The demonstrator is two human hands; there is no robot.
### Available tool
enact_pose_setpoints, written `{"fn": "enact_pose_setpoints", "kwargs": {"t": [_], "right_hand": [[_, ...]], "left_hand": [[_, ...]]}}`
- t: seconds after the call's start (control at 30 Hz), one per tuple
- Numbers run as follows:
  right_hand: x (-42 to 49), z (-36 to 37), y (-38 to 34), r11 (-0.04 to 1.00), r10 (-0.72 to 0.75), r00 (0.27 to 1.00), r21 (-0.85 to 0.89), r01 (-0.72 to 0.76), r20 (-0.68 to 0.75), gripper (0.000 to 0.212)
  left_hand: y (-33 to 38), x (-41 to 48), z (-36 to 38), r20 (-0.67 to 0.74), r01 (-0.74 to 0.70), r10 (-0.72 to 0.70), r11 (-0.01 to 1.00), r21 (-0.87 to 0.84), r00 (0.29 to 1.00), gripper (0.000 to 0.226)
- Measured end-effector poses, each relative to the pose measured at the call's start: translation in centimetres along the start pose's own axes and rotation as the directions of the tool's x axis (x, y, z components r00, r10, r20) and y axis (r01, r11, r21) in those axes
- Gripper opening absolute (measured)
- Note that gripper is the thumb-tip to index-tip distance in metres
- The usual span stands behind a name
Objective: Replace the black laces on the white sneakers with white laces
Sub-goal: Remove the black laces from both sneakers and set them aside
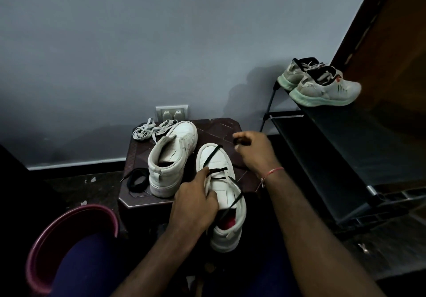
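Note:
Two white sneakers stand on a small dark table [216, 128]. The far sneaker [173, 156] has no lace in it. The near sneaker [222, 186] still carries a black lace [213, 156] through its lower eyelets. My left hand [196, 204] grips the near sneaker's left side, its thumb by the eyelets. My right hand [253, 151] pinches the black lace's end and holds it up to the right of the toe. A loose black lace [137, 179] lies coiled at the table's left edge. White laces [149, 129] lie bundled at the table's back left.
A maroon plastic tub [53, 246] sits at the lower left beside my blue-clad leg. A black shoe rack [341, 149] on the right bears a pair of grey sneakers [320, 84]. A wall socket [171, 112] sits behind the table. A wooden door frame is at far right.

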State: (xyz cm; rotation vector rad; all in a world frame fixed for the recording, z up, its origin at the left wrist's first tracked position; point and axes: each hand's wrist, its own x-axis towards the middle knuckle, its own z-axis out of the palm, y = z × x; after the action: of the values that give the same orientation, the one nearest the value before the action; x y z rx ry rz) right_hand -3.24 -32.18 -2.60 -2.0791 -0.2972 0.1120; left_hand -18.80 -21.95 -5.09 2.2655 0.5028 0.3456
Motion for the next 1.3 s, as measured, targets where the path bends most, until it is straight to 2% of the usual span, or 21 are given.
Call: {"fn": "enact_pose_setpoints", "kwargs": {"t": [0.07, 0.13, 0.23, 0.3, 0.37, 0.43, 0.5, 0.63, 0.7, 0.77, 0.87, 0.93, 1.03, 1.13, 1.3], "right_hand": [[-0.7, 0.3, 0.7, 0.996, 0.076, 0.993, 0.038, -0.079, 0.092, 0.037], [-1.9, 0.2, 1.1, 0.989, 0.108, 0.991, 0.091, -0.116, 0.083, 0.036], [-4.8, -0.1, 1.0, 0.977, 0.060, 0.990, 0.198, -0.086, 0.131, 0.027], [-6.1, 0.1, 0.9, 0.988, -0.036, 0.986, 0.152, 0.011, 0.162, 0.025], [-6.7, 0.2, 0.6, 0.993, -0.114, 0.969, -0.002, 0.118, 0.218, 0.026], [-6.7, 0.1, -0.2, 0.970, -0.143, 0.953, -0.152, 0.189, 0.267, 0.033], [-6.9, 0.0, -1.0, 0.949, -0.141, 0.942, -0.228, 0.216, 0.305, 0.046], [-7.8, 0.2, -1.4, 0.971, -0.109, 0.948, -0.171, 0.166, 0.299, 0.056], [-8.1, 0.5, -1.0, 0.984, -0.084, 0.959, -0.132, 0.123, 0.272, 0.055], [-8.4, 0.9, -0.6, 0.989, -0.071, 0.969, -0.107, 0.099, 0.239, 0.055], [-8.6, 1.5, -0.3, 0.994, -0.067, 0.978, -0.074, 0.083, 0.200, 0.056], [-8.6, 1.7, 0.0, 0.998, -0.038, 0.986, -0.034, 0.044, 0.164, 0.052], [-8.5, 1.8, 0.4, 0.997, 0.004, 0.991, 0.079, -0.014, 0.134, 0.047], [-8.5, 1.8, 0.7, 0.994, 0.012, 0.990, 0.110, -0.027, 0.139, 0.044], [-8.6, 2.1, 0.8, 0.998, 0.013, 0.992, 0.058, -0.020, 0.123, 0.041]], "left_hand": [[0.0, -0.2, -0.1, -0.003, 0.010, -0.010, 0.999, -0.048, 1.000, 0.059], [0.1, -0.4, -0.5, -0.013, 0.035, -0.036, 0.995, -0.095, 0.999, 0.056], [0.0, -0.4, -0.6, -0.040, 0.065, -0.071, 0.987, -0.145, 0.997, 0.049], [-0.1, -0.4, -0.5, -0.054, 0.075, -0.084, 0.986, -0.148, 0.995, 0.043], [-0.2, -0.7, -0.2, -0.061, 0.081, -0.090, 0.986, -0.144, 0.994, 0.037], [-0.3, -0.9, 0.2, -0.071, 0.079, -0.090, 0.986, -0.144, 0.993, 0.038], [-0.6, -0.9, 0.4, -0.100, 0.055, -0.070, 0.987, -0.151, 0.992, 0.042], [-1.1, -0.6, 0.3, -0.049, -0.008, -0.003, 0.976, -0.219, 0.999, 0.042], [-1.5, -0.3, 0.0, 0.037, 0.060, -0.048, 0.904, -0.423, 0.998, 0.036], [-1.9, 0.3, -0.1, 0.079, 0.123, -0.096, 0.856, -0.502, 0.992, 0.021], [-2.1, 2.2, -0.2, 0.045, 0.079, -0.068, 0.946, -0.315, 0.997, 0.013], [-1.8, 3.4, -0.4, 0.078, 0.060, -0.046, 0.981, -0.186, 0.996, 0.006], [-1.1, 4.7, -0.6, 0.158, 0.026, -0.020, 0.999, -0.036, 0.987, 0.006], [-0.3, 5.5, -0.9, 0.206, -0.026, 0.006, 0.995, 0.096, 0.979, 0.010], [0.4, 5.7, -0.9, 0.264, -0.039, -0.002, 0.988, 0.151, 0.965, 0.009]]}}
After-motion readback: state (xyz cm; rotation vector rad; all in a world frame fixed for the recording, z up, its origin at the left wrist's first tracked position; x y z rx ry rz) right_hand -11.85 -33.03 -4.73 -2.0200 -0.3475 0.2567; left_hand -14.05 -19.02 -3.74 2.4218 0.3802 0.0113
